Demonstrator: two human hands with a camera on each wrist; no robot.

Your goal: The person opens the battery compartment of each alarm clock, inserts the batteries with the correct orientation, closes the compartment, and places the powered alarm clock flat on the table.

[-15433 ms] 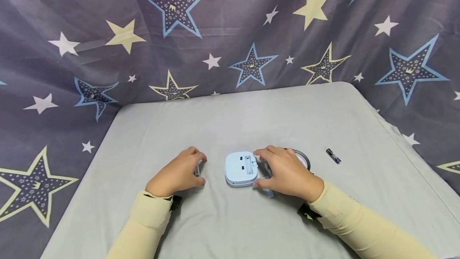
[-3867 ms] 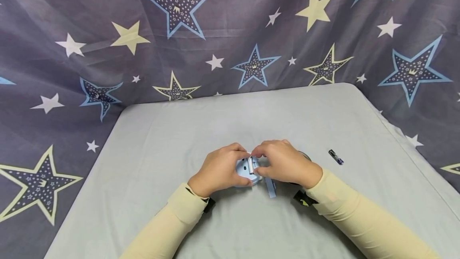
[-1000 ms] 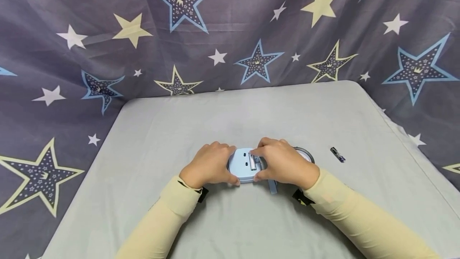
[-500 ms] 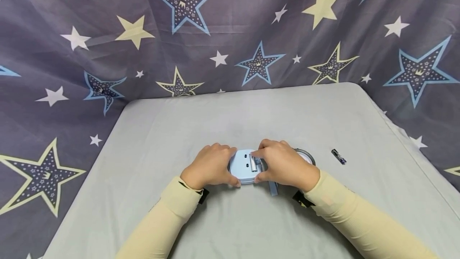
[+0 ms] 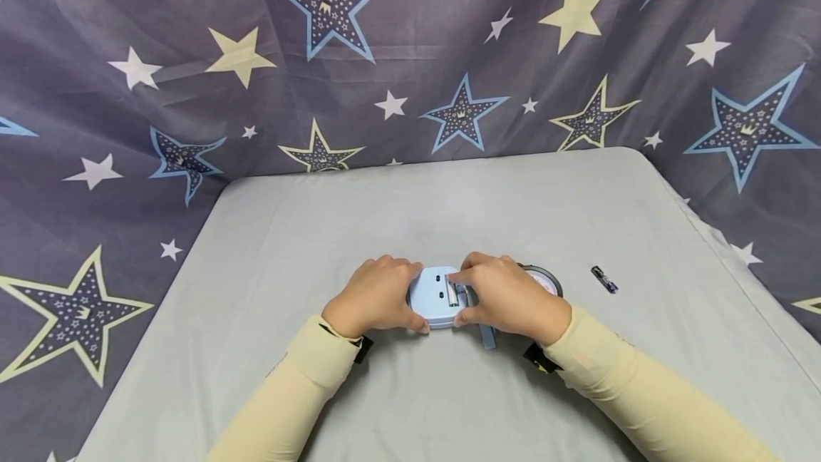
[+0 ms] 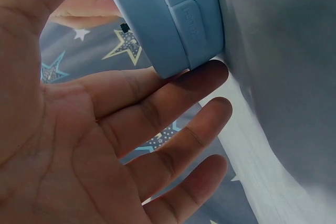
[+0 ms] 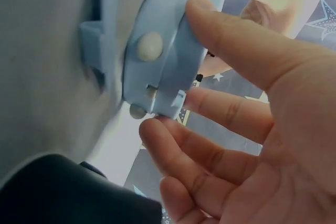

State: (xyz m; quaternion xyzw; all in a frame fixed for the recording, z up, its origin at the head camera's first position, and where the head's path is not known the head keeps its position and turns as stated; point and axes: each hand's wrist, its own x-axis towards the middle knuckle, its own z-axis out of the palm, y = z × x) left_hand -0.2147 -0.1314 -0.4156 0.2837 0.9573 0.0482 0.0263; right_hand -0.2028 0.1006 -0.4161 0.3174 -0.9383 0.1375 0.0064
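A small light blue clock (image 5: 428,304) with rounded corners lies back up on the grey sheet. Two black knobs stick out of its back. Beside them a silver cylindrical battery (image 5: 452,292) sits in the uncovered slot. My left hand (image 5: 375,296) holds the clock's left side, thumb at the near corner and fingers at the far one. In the left wrist view its other fingers extend below the clock (image 6: 189,24). My right hand (image 5: 513,299) grips the right side, index fingertip over the battery's far end, thumb at the near corner. White round feet show in the right wrist view.
A blue strip-shaped cover (image 5: 487,336) lies near my right wrist. Partly behind my right hand is a round thing with a dark rim (image 5: 556,281) and pale face. A small dark, narrow object (image 5: 604,279) lies further right. A star-patterned curtain (image 5: 410,55) hangs behind.
Earlier my left hand was apart at the left with a small thing and the slot was vacant; later both hands met over the battery. Now the left hand is back at the clock's left side.
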